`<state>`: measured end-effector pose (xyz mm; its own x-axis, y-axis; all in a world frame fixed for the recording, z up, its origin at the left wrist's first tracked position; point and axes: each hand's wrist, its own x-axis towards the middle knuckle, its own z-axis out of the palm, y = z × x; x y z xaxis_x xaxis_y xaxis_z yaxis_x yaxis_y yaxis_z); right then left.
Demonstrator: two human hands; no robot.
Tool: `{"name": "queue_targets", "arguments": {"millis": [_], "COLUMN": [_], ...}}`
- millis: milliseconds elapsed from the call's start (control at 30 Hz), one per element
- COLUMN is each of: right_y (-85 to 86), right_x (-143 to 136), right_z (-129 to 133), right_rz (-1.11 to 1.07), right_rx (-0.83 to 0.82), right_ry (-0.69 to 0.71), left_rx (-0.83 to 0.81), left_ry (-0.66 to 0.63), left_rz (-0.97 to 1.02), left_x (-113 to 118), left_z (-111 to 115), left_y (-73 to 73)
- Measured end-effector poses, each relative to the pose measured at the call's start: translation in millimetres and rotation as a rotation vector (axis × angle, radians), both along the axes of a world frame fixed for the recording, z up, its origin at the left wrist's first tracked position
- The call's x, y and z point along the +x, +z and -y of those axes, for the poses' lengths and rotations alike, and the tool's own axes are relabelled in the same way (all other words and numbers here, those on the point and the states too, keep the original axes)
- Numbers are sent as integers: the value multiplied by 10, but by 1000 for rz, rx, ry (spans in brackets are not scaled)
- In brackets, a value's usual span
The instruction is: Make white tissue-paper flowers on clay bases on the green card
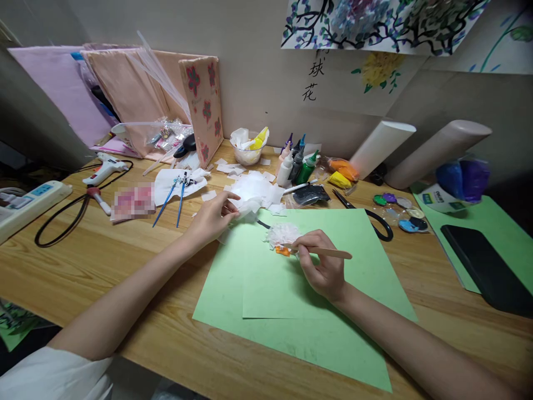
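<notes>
My right hand (321, 265) grips a flat wooden craft stick (335, 253). The stick's far end touches a fluffy clump of white tissue paper (283, 234) on the light green paper (291, 294). A small orange patch (282, 251) shows at the clump's lower edge, and a short black strip (263, 224) lies at its upper left. My left hand (213, 218) reaches to the edge of a pile of white tissue squares (255, 190), its curved fingers apart. Its fingertips are beside a loose piece of tissue (250, 208); I see no firm hold on it.
Paint bottles (308, 166) and a bowl (249, 151) stand behind the pile. Scissors (378, 225), paint pots (410, 216) and a black phone-like slab (485, 266) lie right. Left are brushes (181, 203), a glue gun (106, 168) with its cord, and a power strip (35, 203).
</notes>
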<state>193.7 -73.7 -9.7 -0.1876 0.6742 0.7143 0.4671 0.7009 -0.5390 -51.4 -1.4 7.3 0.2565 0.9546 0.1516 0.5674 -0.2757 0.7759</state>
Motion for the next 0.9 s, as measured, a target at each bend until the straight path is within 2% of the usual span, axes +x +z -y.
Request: {"name": "queue_targets", "arguments": {"millis": [167,333,533,667,767,900], "right_y": [-20,-37,-29,-34,-40,-38], "right_x": [9,10,13,18,19,13], "right_z": [-1,-8,-1,5,7,8], "right_rz": [5,5,-4,-12,-11,-19], "right_rx": [-8,-9,-3,1,12,19], "right_ry": [7,15,23,26,34,37], "left_rx": [-84,-111,81,132,138,171], "left_ry": [-6,-50,-115,-101,-77,-71], "left_rz": [78,70,-263,-349,-302,-119], "left_x": [9,29,71,60,36,61], "left_z": [6,15,81,85,57,84], "left_y": [-5,1,41,10,14,119]}}
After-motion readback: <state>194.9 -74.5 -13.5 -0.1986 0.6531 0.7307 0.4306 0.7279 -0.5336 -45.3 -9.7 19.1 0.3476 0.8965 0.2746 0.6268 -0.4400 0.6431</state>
